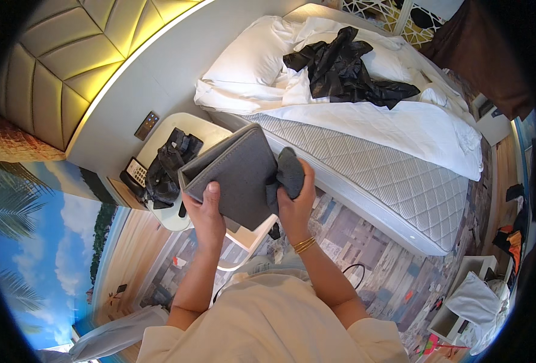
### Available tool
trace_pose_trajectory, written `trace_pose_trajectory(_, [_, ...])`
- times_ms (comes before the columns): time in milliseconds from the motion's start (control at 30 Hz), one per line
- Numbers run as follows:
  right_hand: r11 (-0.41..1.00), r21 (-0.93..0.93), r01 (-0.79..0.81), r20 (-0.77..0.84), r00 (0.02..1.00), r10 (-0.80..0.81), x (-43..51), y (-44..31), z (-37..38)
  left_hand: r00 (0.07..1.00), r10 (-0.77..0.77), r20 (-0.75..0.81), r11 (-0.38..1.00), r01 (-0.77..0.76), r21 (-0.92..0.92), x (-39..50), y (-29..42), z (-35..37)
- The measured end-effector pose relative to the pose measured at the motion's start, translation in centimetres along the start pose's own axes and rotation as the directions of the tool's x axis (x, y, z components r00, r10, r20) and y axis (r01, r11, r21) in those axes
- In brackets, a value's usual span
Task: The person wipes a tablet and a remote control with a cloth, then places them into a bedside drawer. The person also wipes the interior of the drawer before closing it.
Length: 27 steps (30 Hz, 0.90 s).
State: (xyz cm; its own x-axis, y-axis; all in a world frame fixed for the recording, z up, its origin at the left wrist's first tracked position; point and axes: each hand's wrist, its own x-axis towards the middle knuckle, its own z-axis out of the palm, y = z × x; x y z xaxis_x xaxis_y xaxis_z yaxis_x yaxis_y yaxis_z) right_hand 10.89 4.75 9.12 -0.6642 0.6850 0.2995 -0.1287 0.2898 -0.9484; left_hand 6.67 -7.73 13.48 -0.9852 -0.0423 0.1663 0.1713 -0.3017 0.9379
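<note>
A grey fabric-covered folding case or box [236, 177] is held up before me, tilted, its top edge showing a gap between panels. My left hand [209, 213] grips its lower left corner, the thumb lying on the front face. In my right hand [297, 195] is a bunched dark grey cloth [290, 172], pressed at the right edge of the case. Behind the case, a crumpled black plastic bag [163, 170] lies on a pale bedside table [218, 131], beside a black desk telephone [135, 176].
A bed with a bare quilted mattress [386, 177] stands ahead and right, with white bedding [250, 59] and a black plastic sheet or bag [340, 68] heaped on it. At lower right an open white drawer unit [449, 308] holds cloths. Scraps and a black cable [363, 272] lie on the floor.
</note>
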Motion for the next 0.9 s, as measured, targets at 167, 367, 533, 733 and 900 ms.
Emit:
trace_pose_trajectory(167, [0.985, 0.172, 0.019, -0.053, 0.999, -0.01, 0.6, -1.2, -0.4, 0.978, -0.097, 0.182, 0.992, 0.081, 0.093, 0.3, 0.1, -0.6])
trace_pose_trajectory(367, [0.975, 0.222, -0.005, 0.222, 0.974, -0.046, 3.2, -3.6, -1.8, 0.97, -0.224, 0.099, 0.974, 0.226, -0.012, -0.4, -0.2, -0.2])
trace_pose_trajectory(533, [0.993, 0.07, -0.099, 0.453, 0.89, 0.057, 1.7, -1.4, -2.9, 0.985, -0.174, 0.009, 0.969, 0.173, -0.179, 3.6, 0.1, -2.8])
trace_pose_trajectory(733, [0.985, 0.031, -0.169, 0.5, 0.856, 0.131, 0.6, -0.1, -2.6, 0.965, -0.252, -0.072, 0.968, 0.25, -0.029, 4.0, 0.7, -2.0])
trace_pose_trajectory(900, [0.861, 0.243, -0.446, 0.489, 0.823, 0.288, 1.0, 1.6, -2.7, 0.952, -0.175, 0.251, 0.983, 0.184, -0.014, 4.1, 0.1, -1.4])
